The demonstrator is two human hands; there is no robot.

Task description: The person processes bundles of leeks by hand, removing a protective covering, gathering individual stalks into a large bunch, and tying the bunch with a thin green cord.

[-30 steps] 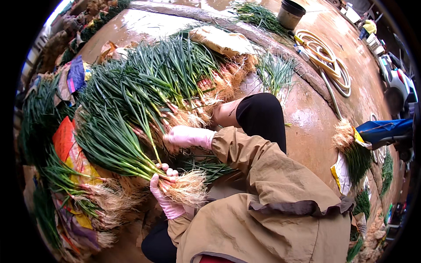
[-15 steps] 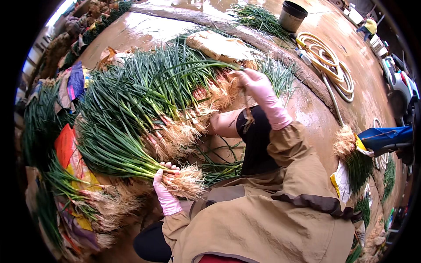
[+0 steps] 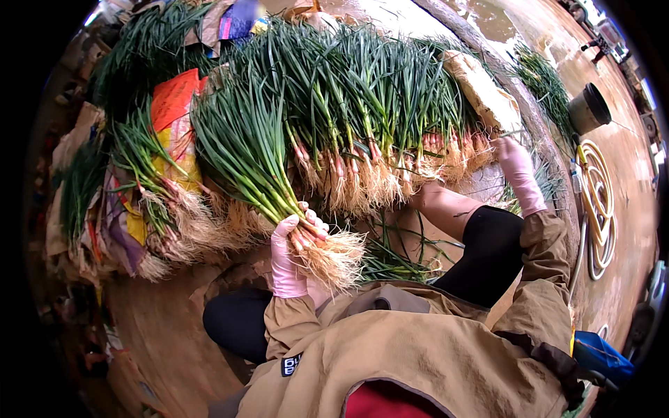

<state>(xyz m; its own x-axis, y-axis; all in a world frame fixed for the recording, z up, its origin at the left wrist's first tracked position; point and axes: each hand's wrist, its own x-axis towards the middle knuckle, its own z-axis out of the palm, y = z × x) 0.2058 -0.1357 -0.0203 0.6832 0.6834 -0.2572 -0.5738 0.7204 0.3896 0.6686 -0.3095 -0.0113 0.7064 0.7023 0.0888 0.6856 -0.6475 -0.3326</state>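
My left hand, in a pink glove, is closed round the white stems of a bunch of spring onions. Their pale roots hang out toward my lap, and the green leaves fan away to the far left. Out to the right, my gloved right hand has its fingers drawn together beside a pale sack. Whatever is between those fingertips is too blurred to name. A long row of more spring onions lies between the hands, roots facing me.
Smaller onion bunches rest on coloured sacks at left. Loose green leaves lie by my bent leg. Beyond a raised concrete edge stand a dark bucket and a coiled yellowish hose on wet ground.
My head view has turned, shifting the scene. The long green leaves that were in my right hand no longer show there. My left hand keeps the bunch, now held more upright.
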